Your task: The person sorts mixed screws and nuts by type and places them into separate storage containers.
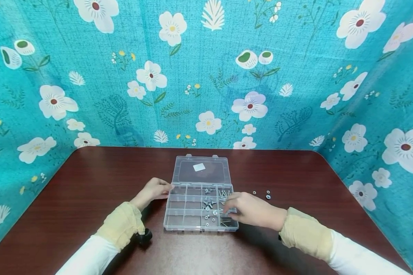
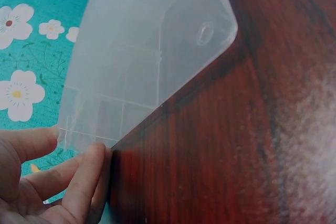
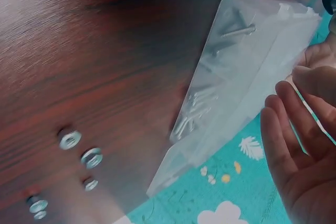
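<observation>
A clear plastic compartment box (image 1: 185, 212) lies on the table, its hinged lid (image 1: 203, 172) tipped back. My left hand (image 1: 155, 189) holds the box's left wall near the hinge; in the left wrist view, thumb and fingers are at its edge. Over the right-hand compartments is my right hand (image 1: 249, 209), fingers loosely bent, nothing visible in them. Screws (image 1: 223, 193) lie in the right column, partly hidden by that hand. The column beside it has bolts (image 1: 210, 204) in the back and middle compartments, and nuts (image 1: 207, 217) in the front one.
Right of the box, several loose nuts (image 3: 70, 139) lie on the dark wooden table (image 1: 124, 168). Behind the table hangs a turquoise flowered curtain (image 1: 192, 76). A black object (image 1: 144, 236) shows beneath the left wrist.
</observation>
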The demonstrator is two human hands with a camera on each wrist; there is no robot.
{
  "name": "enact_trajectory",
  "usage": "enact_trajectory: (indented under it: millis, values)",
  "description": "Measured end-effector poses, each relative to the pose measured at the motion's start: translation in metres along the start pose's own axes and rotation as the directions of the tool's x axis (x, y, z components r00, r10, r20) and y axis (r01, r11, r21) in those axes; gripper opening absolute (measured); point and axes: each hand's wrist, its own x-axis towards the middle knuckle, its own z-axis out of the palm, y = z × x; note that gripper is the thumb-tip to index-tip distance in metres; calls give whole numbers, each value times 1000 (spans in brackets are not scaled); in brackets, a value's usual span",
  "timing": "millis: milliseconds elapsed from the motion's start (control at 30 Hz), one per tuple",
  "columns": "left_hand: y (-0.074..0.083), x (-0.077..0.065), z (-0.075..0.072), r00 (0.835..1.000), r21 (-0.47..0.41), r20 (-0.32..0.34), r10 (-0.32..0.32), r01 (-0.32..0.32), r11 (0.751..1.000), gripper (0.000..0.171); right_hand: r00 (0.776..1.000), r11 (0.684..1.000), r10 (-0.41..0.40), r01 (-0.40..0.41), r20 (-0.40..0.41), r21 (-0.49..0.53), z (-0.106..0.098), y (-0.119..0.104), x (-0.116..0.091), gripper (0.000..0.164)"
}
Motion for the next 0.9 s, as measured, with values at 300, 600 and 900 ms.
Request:
enact_trajectory:
  millis: [300, 600, 900]
  values:
    - [2, -1, 0, 1000, -12, 14, -8, 8, 1000, 34, 996, 994, 89, -90, -17, -56, -14, 14, -19, 15]
    - [1, -1, 0, 1000, -14, 22, 0, 1, 1000, 35, 960, 960, 279, -280, -28, -19, -13, 50, -42, 16]
    - [2, -1, 0, 1000, 2, 9, -10, 10, 1000, 35, 952, 950, 306, -305, -9, 65, -2, 62, -58, 14]
